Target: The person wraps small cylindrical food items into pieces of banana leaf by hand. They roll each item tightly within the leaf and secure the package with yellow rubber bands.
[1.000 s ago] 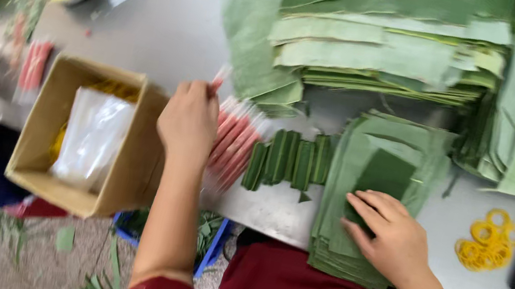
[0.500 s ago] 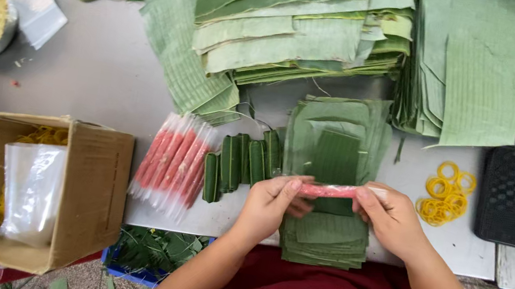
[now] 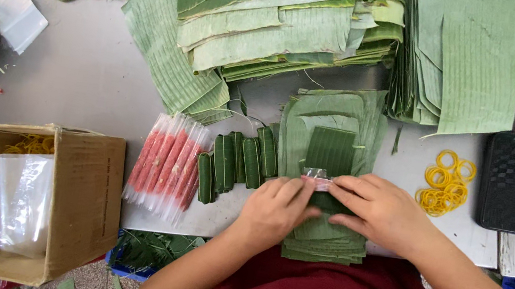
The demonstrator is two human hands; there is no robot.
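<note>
Both hands had met at the near edge of the tabletop, over the stack of cut leaf pieces point(image 3: 316, 229). A second before, the left hand point(image 3: 273, 214) had been off to the left above the row of pink sticks point(image 3: 166, 164) while the right hand point(image 3: 383, 212) lay flat on the stack; half a second before, the two held one plastic-wrapped pink stick point(image 3: 317, 175) level between them. Now that stick lay crosswise on the dark top leaf point(image 3: 330, 152), mostly covered by fingers, so the pick-up looked done and the wrapping about to begin.

In the head view, the left hand was curled, its fingertips pressing on the stick's left end; the right hand pinched the right end between thumb and fingers. Just left of the stack lay five finished green rolls point(image 3: 237, 161), then the pink sticks. Yellow rubber bands point(image 3: 446, 185) and a black phone point(image 3: 511, 181) sat toward the right edge, a cardboard box point(image 3: 88, 206) at the left corner.
</note>
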